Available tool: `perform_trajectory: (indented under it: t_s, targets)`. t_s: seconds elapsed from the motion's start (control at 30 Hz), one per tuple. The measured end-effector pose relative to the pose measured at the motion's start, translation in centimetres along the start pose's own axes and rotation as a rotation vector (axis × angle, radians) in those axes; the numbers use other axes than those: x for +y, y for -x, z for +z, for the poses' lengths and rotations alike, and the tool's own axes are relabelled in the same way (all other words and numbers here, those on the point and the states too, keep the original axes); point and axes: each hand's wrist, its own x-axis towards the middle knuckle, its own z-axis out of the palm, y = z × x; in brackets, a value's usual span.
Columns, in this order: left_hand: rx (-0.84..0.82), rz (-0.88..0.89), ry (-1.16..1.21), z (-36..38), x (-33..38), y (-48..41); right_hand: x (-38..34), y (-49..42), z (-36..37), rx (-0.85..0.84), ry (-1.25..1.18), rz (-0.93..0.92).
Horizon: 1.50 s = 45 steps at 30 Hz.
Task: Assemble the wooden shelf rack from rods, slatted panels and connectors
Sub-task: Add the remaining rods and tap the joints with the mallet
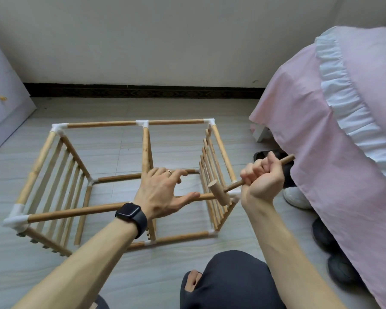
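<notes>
The light brown wooden shelf rack with white plastic corner pieces (103, 124) lies on its side on the grey tiled floor (143, 108). The left hand (163, 192), with a black watch (132, 214) on its wrist, rests on the near top rod (76, 211) with its fingers spread apart. The right hand (262, 177) is wrapped tight around the handle of a small wooden hammer (218, 192). The hammer's head is right beside the white corner piece (234, 192). A pink bed cover (321, 108) hangs on the right.

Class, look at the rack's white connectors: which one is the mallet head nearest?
The connector at the upper near-right corner, just beside the mallet head held by the right hand; every other connector sits farther off.
</notes>
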Motion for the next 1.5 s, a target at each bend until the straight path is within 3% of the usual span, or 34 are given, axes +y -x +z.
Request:
perform_trajectory:
  t_s: [0.13, 0.27, 0.37, 0.5, 0.63, 0.73, 0.83, 0.9, 1.03, 1.2, 1.37, 1.43, 1.5]
  targets:
    - [-0.072, -0.021, 0.623, -0.6, 4.9, -0.2, -0.1, 0.4, 0.5, 0.142, -0.184, 0.275]
    - [-0.027, -0.148, 0.894, -1.5, 3.9, -0.7, -0.6, 0.5, -1.9, 0.052, 0.133, 0.417]
    - [0.063, -0.135, 0.766, -2.4, 2.2, -0.8, -1.7, 1.2, -5.5, -0.135, 0.365, 0.464]
    - [-0.009, -0.047, 0.720, -2.6, 2.2, -0.8, -3.6, 2.8, -9.5, -0.359, 0.610, 0.454]
    - [0.006, 0.027, 0.693, -1.9, 5.2, -1.6, -3.7, 5.5, -12.4, -0.595, 1.153, 0.411]
    - [0.066, 0.037, 0.555, -0.4, 7.8, -2.4, -3.4, 7.8, -14.0, -0.500, 1.428, 0.157]
    - [0.065, 0.082, 0.276, 2.7, 8.8, -1.7, -4.2, 8.5, -15.5, -0.311, 1.445, -0.086]
    - [0.009, 0.147, 0.082, 5.3, 8.3, -0.7, -4.5, 8.5, -16.2, -0.281, 1.517, -0.106]
    - [-0.046, 0.196, -0.217, 8.4, 7.3, 0.4, -4.4, 8.1, -16.8, -0.367, 1.764, 0.059]
    - [-0.003, 0.163, -0.205, 8.8, 7.7, 0.0, -5.5, 7.9, -15.8, -0.401, 1.744, -0.048]
    - [0.018, 0.144, -0.203, 8.9, 7.8, 0.3, -6.1, 8.7, -14.3, -0.263, 1.333, -0.507]
    - [0.022, 0.142, -0.192, 8.8, 7.7, 0.4, -5.5, 8.7, -14.6, -0.289, 1.485, -0.411]
    - [0.023, 0.144, -0.181, 8.8, 7.8, 0.4, -5.2, 8.5, -15.6, -0.400, 1.775, -0.104]
